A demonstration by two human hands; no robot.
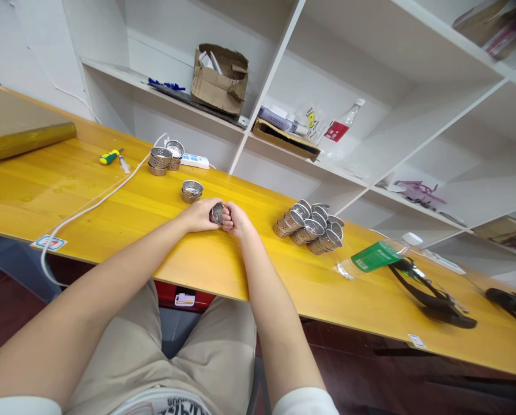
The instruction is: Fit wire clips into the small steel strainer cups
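Over the yellow table [223, 265], my two hands meet around a small perforated metal cup [217, 214]. My left hand [200, 215] wraps it from the left. My right hand [236, 219] is closed against its right side, fingers curled; whether it also pinches a smaller part is hidden. Just behind my left hand stands a short stack of like cups [192, 191]. Farther back on the left are more stacked cups [161, 158], and to the right of my hands a cluster of several stacks [309, 226] stands close together.
A green-labelled bottle [376, 256] lies tilted in view on the right, beside a black strapped headset [430, 294]. A white cable [97, 199] crosses the table's left side, near a screwdriver [109, 156] and a power strip [195, 161]. White shelves [279, 69] rise along the back edge.
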